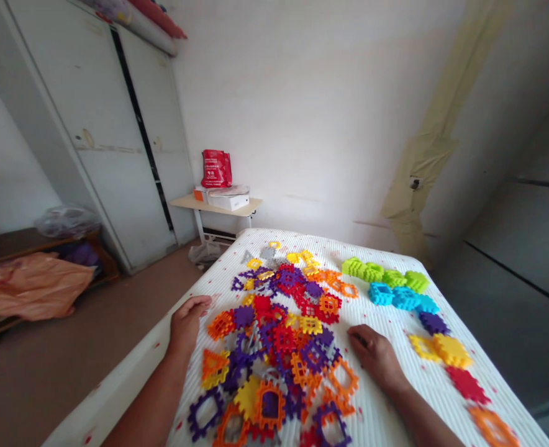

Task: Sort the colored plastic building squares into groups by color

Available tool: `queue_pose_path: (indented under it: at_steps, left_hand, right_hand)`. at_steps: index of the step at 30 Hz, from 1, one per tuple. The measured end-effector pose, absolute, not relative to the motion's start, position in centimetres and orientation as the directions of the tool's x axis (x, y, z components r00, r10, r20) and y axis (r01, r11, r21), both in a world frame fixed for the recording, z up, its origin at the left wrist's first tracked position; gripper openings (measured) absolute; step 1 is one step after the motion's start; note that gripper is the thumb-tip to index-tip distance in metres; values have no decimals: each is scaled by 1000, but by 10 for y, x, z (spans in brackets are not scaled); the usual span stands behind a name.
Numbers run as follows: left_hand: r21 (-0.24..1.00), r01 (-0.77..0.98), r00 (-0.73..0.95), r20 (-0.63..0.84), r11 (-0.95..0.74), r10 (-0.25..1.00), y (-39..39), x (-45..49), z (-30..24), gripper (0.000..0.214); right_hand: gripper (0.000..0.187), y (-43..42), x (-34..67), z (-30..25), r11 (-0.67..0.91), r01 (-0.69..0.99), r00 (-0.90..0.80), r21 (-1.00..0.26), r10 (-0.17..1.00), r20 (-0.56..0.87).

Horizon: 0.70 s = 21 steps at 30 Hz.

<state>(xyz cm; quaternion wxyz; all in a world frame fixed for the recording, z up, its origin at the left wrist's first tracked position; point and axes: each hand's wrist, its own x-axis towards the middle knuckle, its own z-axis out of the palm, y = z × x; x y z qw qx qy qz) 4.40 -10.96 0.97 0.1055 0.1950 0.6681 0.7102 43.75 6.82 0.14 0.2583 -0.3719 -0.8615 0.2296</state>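
Observation:
A loose heap of flat plastic waffle-grid building pieces in purple, red, orange and yellow covers the middle of the mattress. My left hand rests palm down at the heap's left side, next to an orange piece. My right hand lies palm down on the mattress at the heap's right side, with nothing visible in it. Sorted stacks run along the right: lime green, cyan, purple, yellow, red and orange.
The white ribbed mattress has a near left edge, beyond which lies a brown floor. A small table holds a red bag and white box at the back. An orange cloth lies on a low wooden bench.

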Motion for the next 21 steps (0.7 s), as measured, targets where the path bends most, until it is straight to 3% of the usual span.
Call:
queue_pose_path:
  at_steps: [11, 21]
  left_hand:
    - [991, 99, -919, 127, -95, 374, -108, 46, 8, 26]
    - [992, 92, -930, 118, -92, 349, -110, 53, 13, 26]
  right_hand:
    - [25, 72, 438, -1, 629, 481, -587, -611, 749, 308]
    - [25, 67, 437, 4, 674, 521, -600, -524, 726, 336]
